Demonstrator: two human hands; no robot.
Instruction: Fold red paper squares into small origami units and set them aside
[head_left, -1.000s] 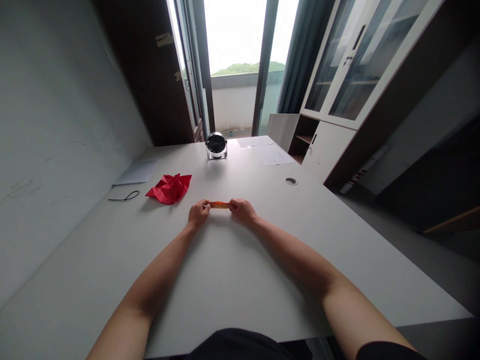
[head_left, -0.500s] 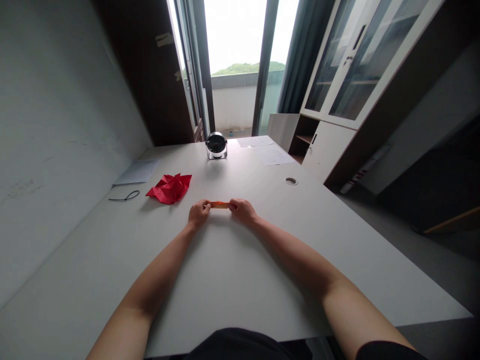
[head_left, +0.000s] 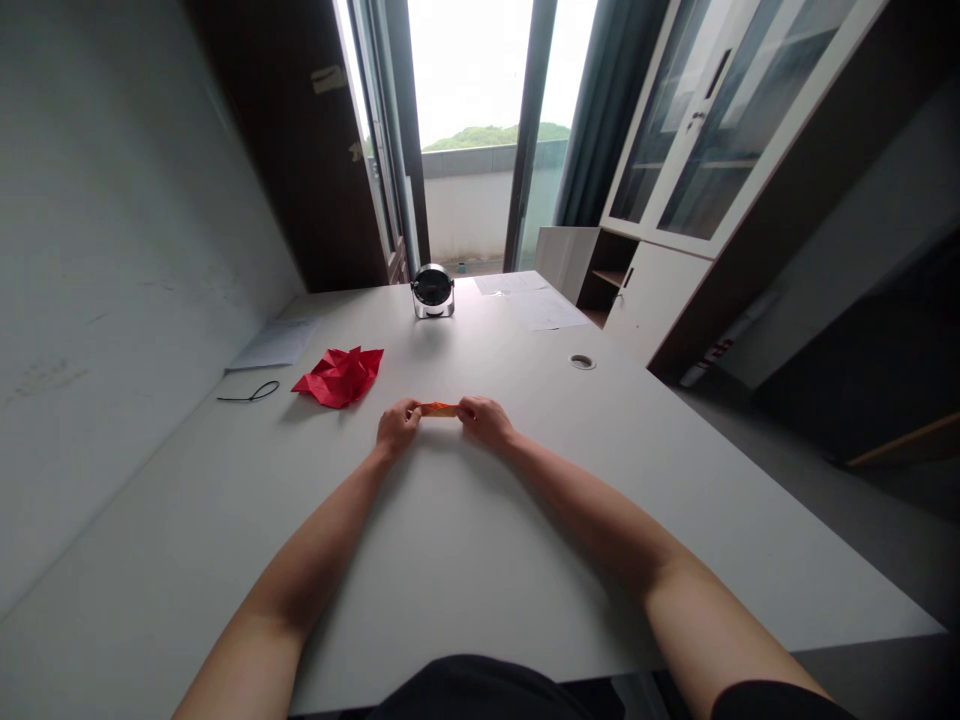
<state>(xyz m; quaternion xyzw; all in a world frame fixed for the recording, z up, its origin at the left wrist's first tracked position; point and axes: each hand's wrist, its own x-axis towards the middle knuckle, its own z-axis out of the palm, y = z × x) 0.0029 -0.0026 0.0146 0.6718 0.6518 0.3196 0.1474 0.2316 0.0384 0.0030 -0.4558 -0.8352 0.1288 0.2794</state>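
Orange piece [head_left: 439,410]: it is held between the two hands, a little left of and below the centre of the frame; whether the white surface [head_left: 465,560] is touched by it cannot be told.
Left hand [head_left: 396,428]: the left end of the piece is gripped by its fingers, which are closed.
Right hand [head_left: 487,423]: the right end is gripped by its closed fingers in the same manner.
Red paper [head_left: 341,378]: it is seen creased, left of the left hand and well apart from the orange piece.
Black loop [head_left: 250,398]: it is laid near the red paper, further to the left of the frame.
Round device [head_left: 433,287]: it is supported upright by a stand, above the hands in the frame.
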